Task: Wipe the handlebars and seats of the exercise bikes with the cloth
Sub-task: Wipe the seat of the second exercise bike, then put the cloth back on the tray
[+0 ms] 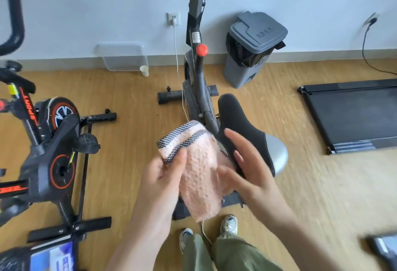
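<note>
Left hand (163, 171) grips pink cloth (199, 167); right hand (249, 163) spread open.

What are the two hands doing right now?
Left hand: closed on the pink cloth, thumb on top.
Right hand: open, fingers spread, its thumb side against the cloth, not gripping.

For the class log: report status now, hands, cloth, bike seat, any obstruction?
Left hand gripping pink cloth, right hand open beside it. Cloth off the seat, not wiping yet. Nothing between cloth and seat.
</note>
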